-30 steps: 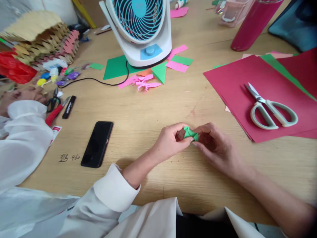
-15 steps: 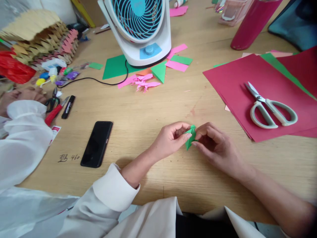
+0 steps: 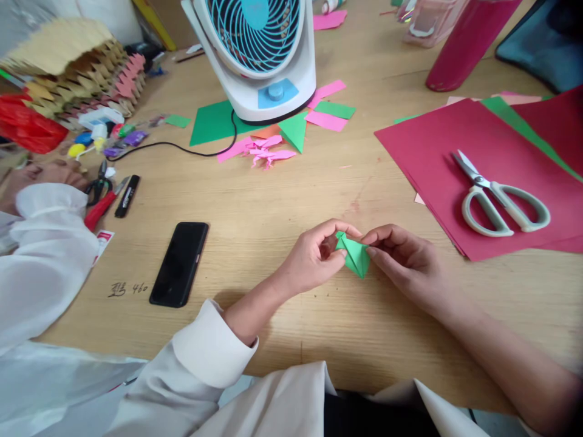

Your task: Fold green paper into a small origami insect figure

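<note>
A small piece of folded green paper (image 3: 356,257) is held just above the wooden table, between both hands. My left hand (image 3: 314,255) pinches its left side, with the thumb in front and the index finger arched over the top. The right edge is gripped between thumb and fingertips of my right hand (image 3: 405,261). A diagonal crease crosses the face of the paper, and a small narrow tip sticks up at its upper left. The fingers partly cover its edges.
A black phone (image 3: 179,264) lies to the left. Scissors (image 3: 496,197) rest on red paper sheets (image 3: 423,145) at right. A white-and-blue fan (image 3: 273,91) stands behind pink folded paper figures (image 3: 268,152). Another person's hands (image 3: 50,174) rest at far left near red-handled cutter (image 3: 102,206).
The green paper has turned so that a wider face shows. My right hand has shifted slightly to the right and now pinches the paper's right edge.
</note>
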The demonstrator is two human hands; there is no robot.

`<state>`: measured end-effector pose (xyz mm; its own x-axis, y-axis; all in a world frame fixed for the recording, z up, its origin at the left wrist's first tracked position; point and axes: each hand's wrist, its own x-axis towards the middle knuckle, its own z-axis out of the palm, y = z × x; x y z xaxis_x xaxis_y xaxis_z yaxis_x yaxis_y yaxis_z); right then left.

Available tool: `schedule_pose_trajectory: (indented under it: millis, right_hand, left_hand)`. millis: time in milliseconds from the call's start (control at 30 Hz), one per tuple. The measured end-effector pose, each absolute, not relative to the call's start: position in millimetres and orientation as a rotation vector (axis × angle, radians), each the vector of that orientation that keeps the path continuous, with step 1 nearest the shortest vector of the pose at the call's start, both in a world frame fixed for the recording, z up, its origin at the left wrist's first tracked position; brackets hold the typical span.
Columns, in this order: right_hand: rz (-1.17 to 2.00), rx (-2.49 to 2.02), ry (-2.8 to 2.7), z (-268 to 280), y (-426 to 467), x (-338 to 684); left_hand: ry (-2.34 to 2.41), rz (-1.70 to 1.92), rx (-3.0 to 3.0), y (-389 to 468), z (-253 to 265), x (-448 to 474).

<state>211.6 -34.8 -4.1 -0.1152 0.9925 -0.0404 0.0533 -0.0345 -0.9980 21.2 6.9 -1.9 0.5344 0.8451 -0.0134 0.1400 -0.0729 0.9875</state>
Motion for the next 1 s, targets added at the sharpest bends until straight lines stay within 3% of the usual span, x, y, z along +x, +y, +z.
schedule_pose_trajectory:
  millis: [1000]
  right_hand:
    - [1.242, -1.310, -1.408, 6, -33, 214]
  left_hand:
    - [0.886, 0.783, 1.491, 10, -7, 22]
